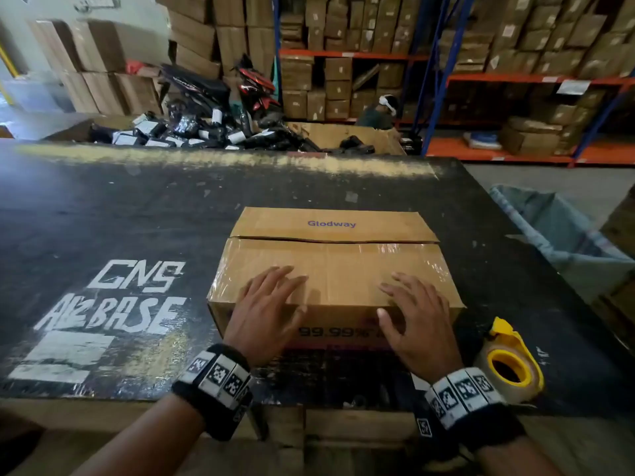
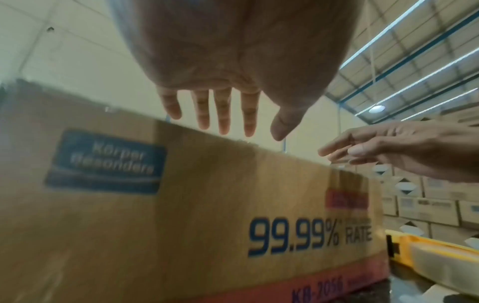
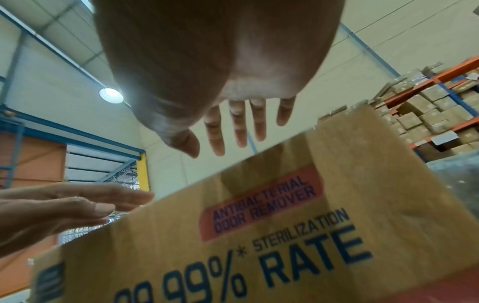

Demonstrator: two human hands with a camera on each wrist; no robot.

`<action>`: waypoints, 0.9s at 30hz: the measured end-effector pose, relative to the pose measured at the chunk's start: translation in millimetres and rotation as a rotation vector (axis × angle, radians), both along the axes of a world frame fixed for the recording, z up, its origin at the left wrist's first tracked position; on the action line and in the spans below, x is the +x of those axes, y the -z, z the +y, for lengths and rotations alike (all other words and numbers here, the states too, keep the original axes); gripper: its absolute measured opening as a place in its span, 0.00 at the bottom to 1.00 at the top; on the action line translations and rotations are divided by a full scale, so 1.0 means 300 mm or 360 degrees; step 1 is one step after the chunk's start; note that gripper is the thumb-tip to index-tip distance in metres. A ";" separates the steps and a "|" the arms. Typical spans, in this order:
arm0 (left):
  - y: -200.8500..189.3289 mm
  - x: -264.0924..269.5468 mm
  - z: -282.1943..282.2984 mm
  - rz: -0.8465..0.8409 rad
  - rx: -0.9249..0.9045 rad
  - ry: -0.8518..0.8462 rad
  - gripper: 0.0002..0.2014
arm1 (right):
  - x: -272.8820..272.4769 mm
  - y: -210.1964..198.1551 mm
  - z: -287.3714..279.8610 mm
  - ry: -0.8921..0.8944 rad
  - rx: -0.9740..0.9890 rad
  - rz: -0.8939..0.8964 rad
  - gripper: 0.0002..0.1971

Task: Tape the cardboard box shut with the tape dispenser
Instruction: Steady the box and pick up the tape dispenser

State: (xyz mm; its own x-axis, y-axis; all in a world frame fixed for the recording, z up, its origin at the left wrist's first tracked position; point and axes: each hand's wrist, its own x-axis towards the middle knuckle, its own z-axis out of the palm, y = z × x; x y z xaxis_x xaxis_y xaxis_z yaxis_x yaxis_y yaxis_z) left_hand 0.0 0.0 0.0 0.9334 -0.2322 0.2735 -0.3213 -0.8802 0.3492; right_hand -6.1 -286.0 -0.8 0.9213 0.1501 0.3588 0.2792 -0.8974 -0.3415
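Your left hand (image 1: 266, 312) is spread flat, fingers straight and slightly fanned, over the near left part of the box (image 1: 335, 266) top; your right hand (image 1: 417, 321) is spread the same way over the near right part, thumb hanging past the near edge. From the wrist views both palms seem to hover just above the cardboard, and you cannot tell for sure whether the fingertips touch it. Neither hand holds anything. There is one box, sitting on the dark surface (image 1: 137, 207) close to its near edge, its two top flaps folded shut with the seam running left to right across the far half; shiny clear tape already covers part of the near flap. One tape dispenser (image 1: 512, 362), yellow with a roll of tape, lies on the surface just right of the box's near right corner, beside your right wrist. Two hands, one box, one dispenser. White painted lettering marks the surface to the left of the box.
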 end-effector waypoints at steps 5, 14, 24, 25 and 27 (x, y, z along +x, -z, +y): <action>0.069 0.010 -0.008 0.0039 0.0243 -0.0078 0.32 | 0.044 0.041 0.000 0.0091 -0.0128 0.0075 0.22; -0.080 0.147 -0.093 0.0128 0.0213 -0.0174 0.25 | 0.147 0.030 -0.014 0.0190 -0.0217 0.0148 0.27; -0.011 0.347 -0.301 0.0440 0.0400 -0.0094 0.42 | 0.131 0.051 -0.003 0.0253 -0.0246 0.0044 0.24; 0.000 0.348 -0.300 0.0431 0.0411 -0.0102 0.43 | 0.130 0.052 -0.001 0.0257 -0.0236 0.0034 0.24; 0.003 0.353 -0.299 0.0425 0.0438 -0.0104 0.43 | 0.131 0.048 -0.002 0.0232 -0.0196 0.0019 0.24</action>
State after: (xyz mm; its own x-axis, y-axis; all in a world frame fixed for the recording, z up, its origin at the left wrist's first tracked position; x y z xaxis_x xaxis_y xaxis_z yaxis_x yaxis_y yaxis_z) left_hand 106.0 -89.8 -1.0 0.9787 -0.2004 -0.0451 -0.1909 -0.9683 0.1610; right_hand 33.2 -286.5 -15.2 0.9406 0.0567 0.3349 0.1398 -0.9633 -0.2294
